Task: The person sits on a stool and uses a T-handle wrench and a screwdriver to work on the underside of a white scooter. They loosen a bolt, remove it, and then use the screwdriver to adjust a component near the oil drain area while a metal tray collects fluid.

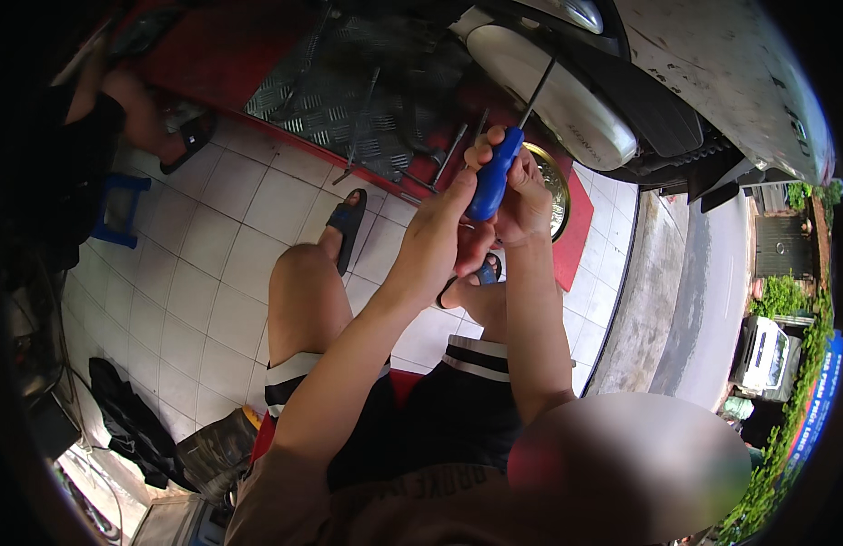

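Note:
A screwdriver (497, 176) with a blue handle and long thin shaft points up and to the right, toward a white scooter's lower side. My right hand (521, 202) is closed on the handle, with fingertips curled near its top. My left hand (444, 227) is closed against the same handle from the left, its thumb along it; some curled fingers are partly hidden beneath. Just right of my hands lies a round gold-rimmed dish (557, 171) on red metal. Metal tools (453, 146) lie behind my hands on the red platform's edge.
The scooter (694, 73) overhangs at the upper right. A red platform (303, 136) with tread plate spans the top. Another person's leg (135, 109) and a blue stool (121, 205) are at left. Black cloth (121, 419) lies lower left. A road (690, 300) runs along the right.

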Action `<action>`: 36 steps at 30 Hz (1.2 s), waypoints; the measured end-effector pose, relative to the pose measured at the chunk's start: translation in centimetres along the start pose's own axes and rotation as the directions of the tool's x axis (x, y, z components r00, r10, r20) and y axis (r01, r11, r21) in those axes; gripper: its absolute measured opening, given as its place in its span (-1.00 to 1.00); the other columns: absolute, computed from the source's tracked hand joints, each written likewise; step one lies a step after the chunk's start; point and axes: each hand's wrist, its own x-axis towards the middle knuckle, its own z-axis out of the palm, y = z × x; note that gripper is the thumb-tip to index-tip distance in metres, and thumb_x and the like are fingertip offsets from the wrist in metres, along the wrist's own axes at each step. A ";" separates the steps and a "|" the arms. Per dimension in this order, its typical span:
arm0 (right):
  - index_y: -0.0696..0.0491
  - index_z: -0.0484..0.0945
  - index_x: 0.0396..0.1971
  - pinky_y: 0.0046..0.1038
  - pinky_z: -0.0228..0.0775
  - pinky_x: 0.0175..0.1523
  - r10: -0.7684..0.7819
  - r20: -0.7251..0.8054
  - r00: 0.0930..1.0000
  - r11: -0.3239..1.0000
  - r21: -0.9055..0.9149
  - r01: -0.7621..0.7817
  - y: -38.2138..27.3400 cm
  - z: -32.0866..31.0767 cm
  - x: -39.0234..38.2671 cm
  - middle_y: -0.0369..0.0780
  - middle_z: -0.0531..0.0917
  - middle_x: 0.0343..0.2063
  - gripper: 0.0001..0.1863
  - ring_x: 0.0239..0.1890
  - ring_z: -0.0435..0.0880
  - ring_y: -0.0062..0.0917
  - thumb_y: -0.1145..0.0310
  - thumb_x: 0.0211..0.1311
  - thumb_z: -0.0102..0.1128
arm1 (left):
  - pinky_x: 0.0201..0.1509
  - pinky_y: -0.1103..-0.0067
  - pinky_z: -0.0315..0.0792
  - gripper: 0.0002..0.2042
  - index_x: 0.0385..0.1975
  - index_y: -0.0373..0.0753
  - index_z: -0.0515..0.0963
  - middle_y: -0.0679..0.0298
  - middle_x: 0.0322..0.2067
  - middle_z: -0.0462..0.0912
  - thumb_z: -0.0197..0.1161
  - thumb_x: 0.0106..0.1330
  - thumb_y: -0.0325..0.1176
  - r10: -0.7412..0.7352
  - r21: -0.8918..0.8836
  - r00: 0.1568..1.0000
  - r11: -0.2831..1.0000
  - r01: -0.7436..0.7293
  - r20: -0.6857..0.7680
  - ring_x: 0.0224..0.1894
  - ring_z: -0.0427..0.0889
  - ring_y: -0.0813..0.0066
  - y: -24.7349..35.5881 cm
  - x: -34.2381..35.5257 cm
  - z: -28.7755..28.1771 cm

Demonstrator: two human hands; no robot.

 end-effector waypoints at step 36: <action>0.10 0.50 -0.17 -0.71 0.20 -0.49 0.029 -0.318 0.948 0.962 -0.249 -0.113 -0.8 0.5 -0.4 -0.22 0.62 -0.33 -0.70 -0.59 0.36 -0.77 0.24 0.23 0.30 | -0.68 0.58 0.28 -0.64 -0.38 -0.34 0.48 0.17 -0.66 0.52 0.17 0.32 -0.08 0.418 0.740 0.907 0.594 -0.316 0.052 -0.72 0.52 0.37 0.4 0.3 -1.1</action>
